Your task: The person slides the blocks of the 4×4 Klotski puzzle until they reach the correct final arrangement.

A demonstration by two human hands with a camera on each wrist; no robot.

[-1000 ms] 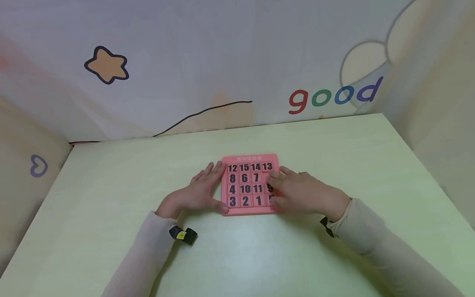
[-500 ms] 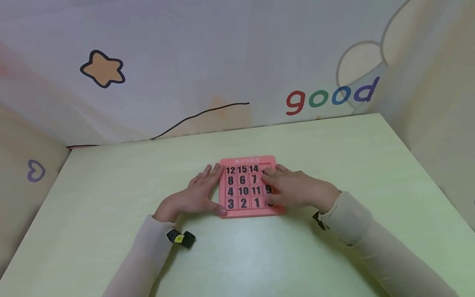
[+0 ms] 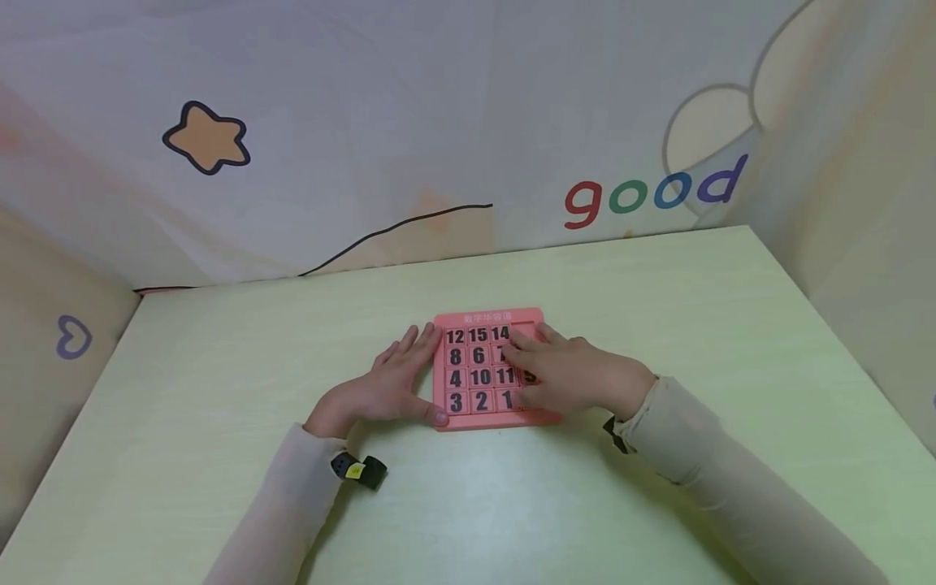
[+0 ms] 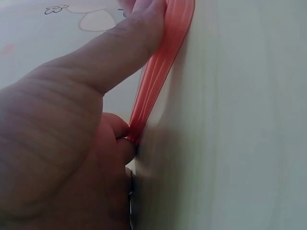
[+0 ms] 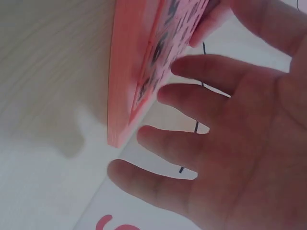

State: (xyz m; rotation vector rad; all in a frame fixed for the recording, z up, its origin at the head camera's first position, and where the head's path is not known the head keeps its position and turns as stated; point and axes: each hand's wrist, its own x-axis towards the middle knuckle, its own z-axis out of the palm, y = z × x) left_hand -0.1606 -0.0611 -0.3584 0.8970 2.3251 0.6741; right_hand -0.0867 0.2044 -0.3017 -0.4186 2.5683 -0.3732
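Note:
A pink number slide puzzle (image 3: 479,377) lies flat on the table, its square tiles bearing black numbers. My left hand (image 3: 383,392) rests along its left side, fingers extended on the edge and thumb on the near left corner. In the left wrist view, the thumb (image 4: 115,52) presses against the pink frame (image 4: 160,72). Over the right columns hovers or rests my right hand (image 3: 574,374), fingers spread, one fingertip by the 14 and 7 tiles. The top right slot looks bare. Tiles beneath the right hand are partly hidden; in the right wrist view its fingers (image 5: 177,143) are nearly straight.
The pale green table (image 3: 468,504) reaches to a printed curtain (image 3: 351,130) at the back, with a star and the word "good" on it. Curtains also hang at both sides. A black strap device (image 3: 360,470) sits at the left wrist.
The 13 tile has slid down from the top right corner, leaving that slot bare. My right hand has shifted left across the tiles. The left hand has stayed at the puzzle's edge.

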